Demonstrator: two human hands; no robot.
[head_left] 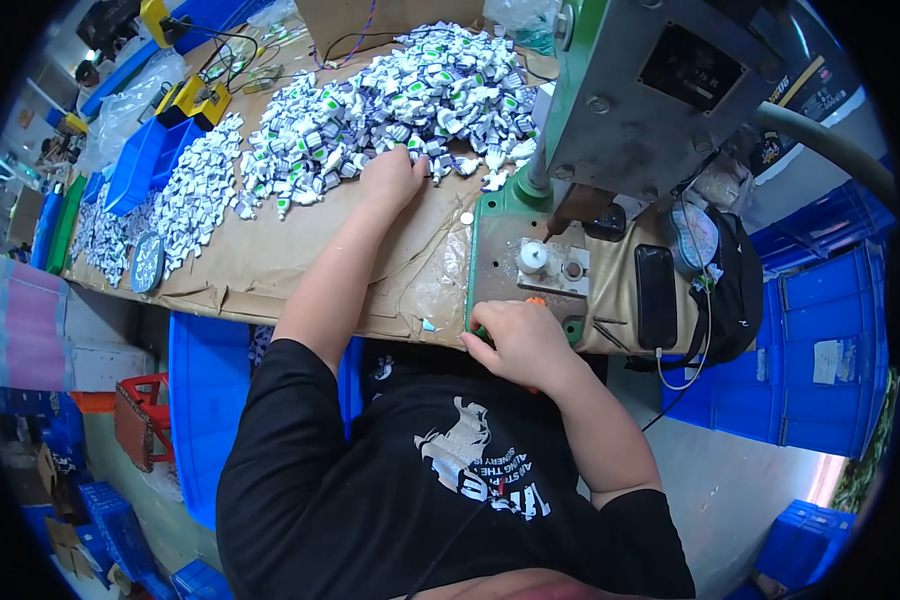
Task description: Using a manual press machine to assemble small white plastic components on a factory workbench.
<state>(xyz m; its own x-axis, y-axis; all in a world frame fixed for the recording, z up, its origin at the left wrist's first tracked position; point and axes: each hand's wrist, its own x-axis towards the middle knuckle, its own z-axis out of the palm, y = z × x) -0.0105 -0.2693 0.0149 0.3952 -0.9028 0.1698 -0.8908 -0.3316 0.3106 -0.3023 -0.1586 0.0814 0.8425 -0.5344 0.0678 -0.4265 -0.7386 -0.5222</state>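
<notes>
At the near edge of a big pile of small white parts with grey and green bits (pixel 440 85), my left hand (pixel 392 182) reaches in with fingers curled down. What the fingertips pinch is hidden. My right hand (pixel 522 342) is closed at the front edge of the green press base (pixel 490 230). An orange object (pixel 536 300) shows at both sides of its palm, mostly covered, so its kind cannot be made out. On the metal fixture plate (pixel 575 268) sits a round white piece (pixel 533 257), just below the press's pointed tip (pixel 550 235).
The press column (pixel 630 110) rises at the right. Beside it lie a black phone (pixel 655 297) with a white cable, thin metal rods (pixel 610 333) and a black bag (pixel 735 290). Blue bins (pixel 155 160) and a second pile of parts (pixel 200 195) are at the left.
</notes>
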